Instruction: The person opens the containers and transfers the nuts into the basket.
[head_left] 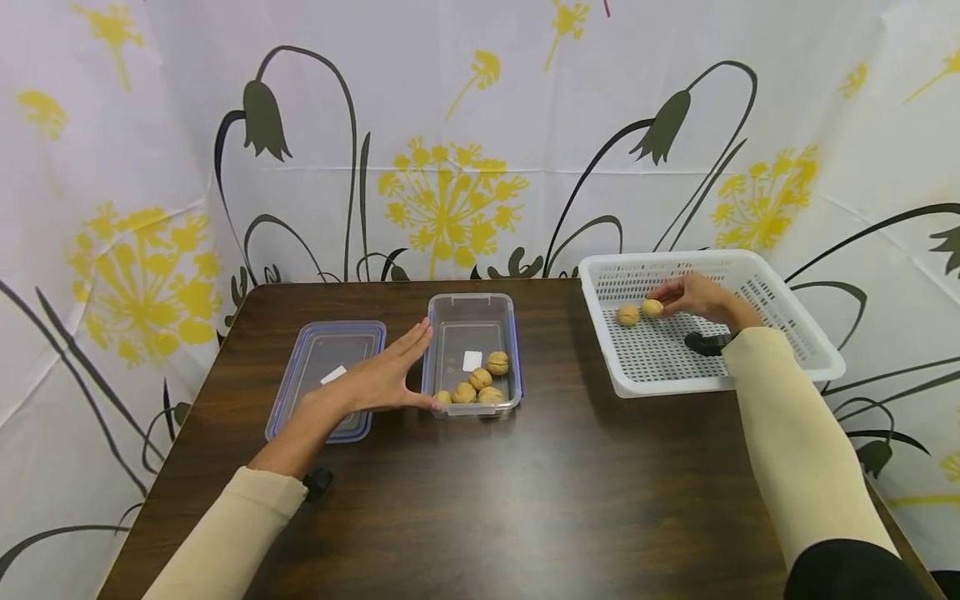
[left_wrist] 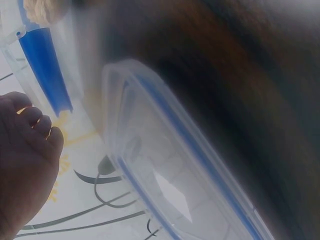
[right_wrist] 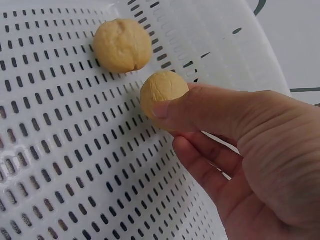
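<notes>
As the worktop [head_left: 570,500] bears the white basket [head_left: 667,387] at its far right corner and a clear container [head_left: 461,327] near its far edge, my left hand [head_left: 380,377] splays against the latter. Picking, I judge, my right hand [head_left: 699,297] pinches a walnut [right_wrist: 161,89] inside the basket; next wants a clean lift.

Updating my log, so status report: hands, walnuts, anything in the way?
Right hand pinching walnut in white basket; second walnut beside it. Left hand at clear container, five walnuts inside. Nothing visibly blocking.

Walnuts [right_wrist: 122,46] are tan; basket [head_left: 675,387] wht; container [head_left: 453,333] clr w/ blue trim; table [head_left: 555,492] dk brn; backdrop [head_left: 457,125] wht, yel/gry-grn floral.
</notes>
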